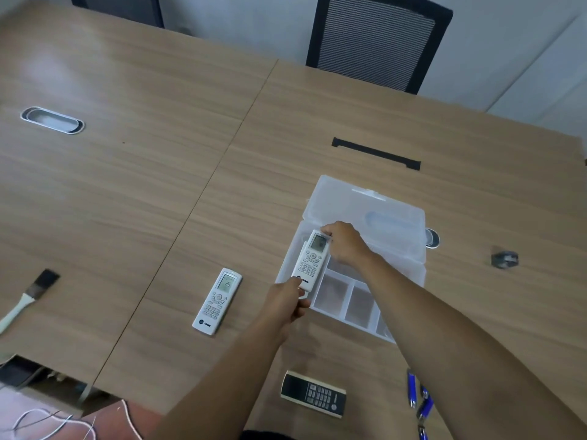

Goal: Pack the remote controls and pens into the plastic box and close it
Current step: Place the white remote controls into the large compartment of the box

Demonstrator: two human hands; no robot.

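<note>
Step in hand: seating the first white remote (pixel 310 260) in the open plastic box (pixel 409 249) — left hand (pixel 287 304) pinches its near end, right hand (pixel 344 242) its far end. Next: release, then fetch the second white remote (pixel 217 301), black remote (pixel 313 394) and blue pens (pixel 419 398) from the tabletop (pixel 158 185).

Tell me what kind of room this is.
Probably an office meeting room: a long wood-grain conference table with a cable grommet and a black cable slot set into it, and a mesh-back office chair pulled up at the far side.
</note>
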